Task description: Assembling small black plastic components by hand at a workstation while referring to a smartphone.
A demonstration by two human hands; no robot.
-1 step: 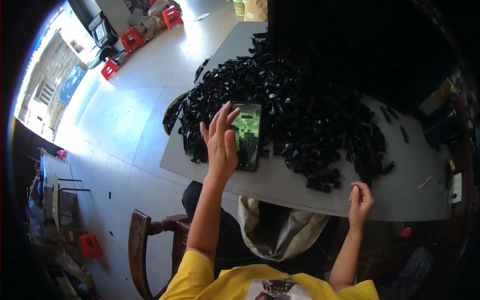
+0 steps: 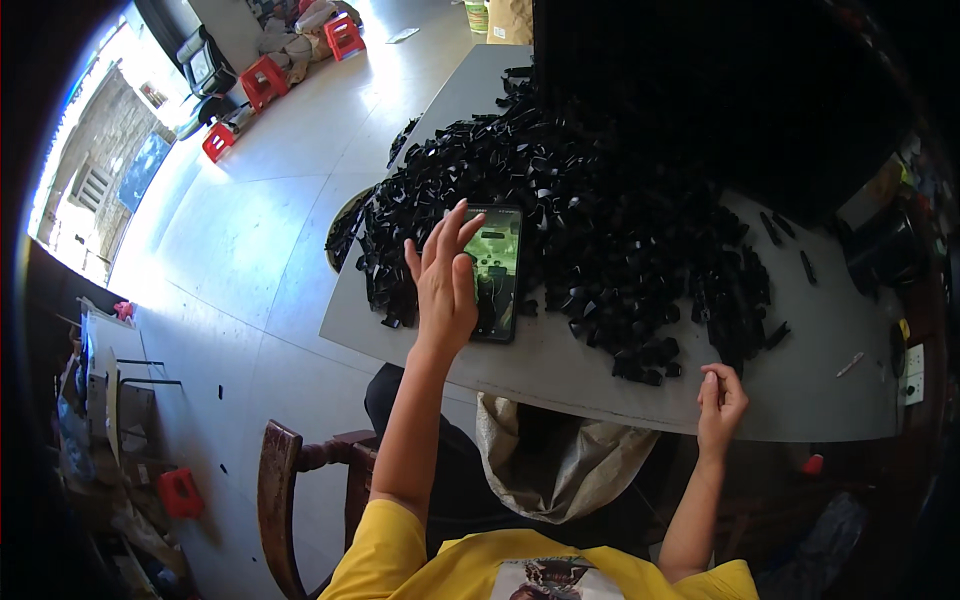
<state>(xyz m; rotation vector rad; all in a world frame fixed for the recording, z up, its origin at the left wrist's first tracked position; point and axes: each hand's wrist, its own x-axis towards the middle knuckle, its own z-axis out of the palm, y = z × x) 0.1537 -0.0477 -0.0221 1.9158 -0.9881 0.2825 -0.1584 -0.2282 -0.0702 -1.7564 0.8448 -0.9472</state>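
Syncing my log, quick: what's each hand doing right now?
Left hand: open, fingers spread over the phone; contact unclear.
Right hand: fingers curled by the table edge; cannot tell if closed on anything.

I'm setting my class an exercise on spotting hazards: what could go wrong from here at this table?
The phone could get scratched or nudged, as it lies up against the heap of black pieces with the left hand over it.

Pieces near the right hand might get knocked off the table, perhaps into the open sack below its edge.

Someone might step on the small dark bits on the floor.
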